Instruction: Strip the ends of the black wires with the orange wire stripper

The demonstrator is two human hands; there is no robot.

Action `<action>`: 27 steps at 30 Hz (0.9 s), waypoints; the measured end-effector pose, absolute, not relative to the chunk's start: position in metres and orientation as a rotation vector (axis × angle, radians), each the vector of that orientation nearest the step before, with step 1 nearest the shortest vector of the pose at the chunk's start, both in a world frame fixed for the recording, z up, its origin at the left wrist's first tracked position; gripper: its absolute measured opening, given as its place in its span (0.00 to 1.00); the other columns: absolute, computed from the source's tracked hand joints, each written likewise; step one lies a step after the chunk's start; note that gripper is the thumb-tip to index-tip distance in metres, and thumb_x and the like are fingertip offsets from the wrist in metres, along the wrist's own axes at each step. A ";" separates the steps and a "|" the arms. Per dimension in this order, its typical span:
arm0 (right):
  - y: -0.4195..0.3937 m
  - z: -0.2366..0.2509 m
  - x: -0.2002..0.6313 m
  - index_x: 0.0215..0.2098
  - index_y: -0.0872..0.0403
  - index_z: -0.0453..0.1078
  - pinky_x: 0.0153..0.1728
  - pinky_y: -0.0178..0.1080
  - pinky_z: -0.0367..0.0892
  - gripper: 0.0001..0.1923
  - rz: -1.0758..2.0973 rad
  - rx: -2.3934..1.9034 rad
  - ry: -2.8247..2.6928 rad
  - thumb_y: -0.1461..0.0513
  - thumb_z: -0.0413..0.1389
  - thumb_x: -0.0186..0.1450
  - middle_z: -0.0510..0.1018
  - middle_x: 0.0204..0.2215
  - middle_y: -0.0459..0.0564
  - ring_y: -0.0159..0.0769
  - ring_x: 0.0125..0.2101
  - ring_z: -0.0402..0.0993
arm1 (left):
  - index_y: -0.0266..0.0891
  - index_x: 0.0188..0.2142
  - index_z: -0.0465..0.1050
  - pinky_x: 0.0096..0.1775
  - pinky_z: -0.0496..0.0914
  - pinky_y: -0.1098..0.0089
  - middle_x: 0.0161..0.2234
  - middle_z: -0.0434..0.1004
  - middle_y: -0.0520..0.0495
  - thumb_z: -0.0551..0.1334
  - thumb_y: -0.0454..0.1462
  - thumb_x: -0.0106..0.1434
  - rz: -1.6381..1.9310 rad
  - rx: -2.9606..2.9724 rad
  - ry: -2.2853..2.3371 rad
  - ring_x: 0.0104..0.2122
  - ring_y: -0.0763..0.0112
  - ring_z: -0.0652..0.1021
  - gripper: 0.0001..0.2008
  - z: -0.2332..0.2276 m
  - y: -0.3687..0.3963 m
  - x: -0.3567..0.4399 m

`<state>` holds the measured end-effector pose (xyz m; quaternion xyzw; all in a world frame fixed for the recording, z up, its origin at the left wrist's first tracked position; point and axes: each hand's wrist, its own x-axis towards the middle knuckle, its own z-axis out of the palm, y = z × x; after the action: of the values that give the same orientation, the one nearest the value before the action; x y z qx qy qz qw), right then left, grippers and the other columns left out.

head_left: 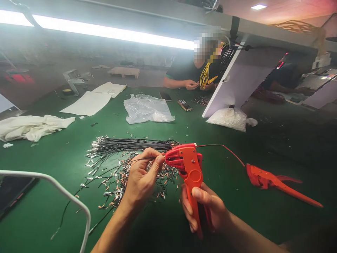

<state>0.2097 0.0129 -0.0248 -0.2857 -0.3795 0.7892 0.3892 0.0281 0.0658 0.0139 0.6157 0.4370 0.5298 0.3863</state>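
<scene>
Left hand (143, 175), fingers pinching a thin wire (126, 164), feeds the red stripper (188, 165); right hand (205, 211) wraps its handles.

On the counter (52, 158), a bundle of wires (131, 144) lies behind the left hand (142, 179), with cut scraps (118, 182) just before it. The wire stripper (188, 165) stands in the right hand (205, 211). A second tool (276, 181) lies to the right, a plastic bag (147, 109) further behind.
</scene>
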 end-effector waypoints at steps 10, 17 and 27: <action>0.010 -0.029 0.210 0.20 0.57 0.66 0.07 0.27 0.57 0.26 2.013 -0.807 -0.963 0.43 0.57 0.59 0.65 0.08 0.41 0.25 0.07 0.58 | 0.39 0.28 0.70 0.28 0.61 0.74 0.24 0.67 0.54 0.60 0.42 0.65 1.326 1.478 1.056 0.24 0.76 0.68 0.11 0.012 0.066 0.027; 0.011 -0.029 0.206 0.18 0.56 0.64 0.06 0.26 0.53 0.28 1.969 -0.841 -0.974 0.43 0.54 0.61 0.60 0.06 0.39 0.24 0.05 0.54 | 0.38 0.27 0.70 0.27 0.59 0.74 0.23 0.66 0.54 0.61 0.45 0.64 1.262 1.352 1.034 0.24 0.77 0.65 0.14 0.012 0.066 0.027; 0.014 -0.035 0.208 0.20 0.58 0.66 0.07 0.27 0.56 0.28 2.017 -0.790 -0.970 0.43 0.54 0.61 0.65 0.08 0.43 0.26 0.07 0.59 | 0.38 0.21 0.66 0.27 0.61 0.73 0.20 0.64 0.54 0.58 0.47 0.65 1.265 1.370 1.082 0.22 0.76 0.65 0.20 0.015 0.069 0.026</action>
<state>0.2080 0.0143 -0.0350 -0.3085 -0.3789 0.7878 0.3750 0.0260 0.0690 0.0147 0.5598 0.4422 0.5168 0.4733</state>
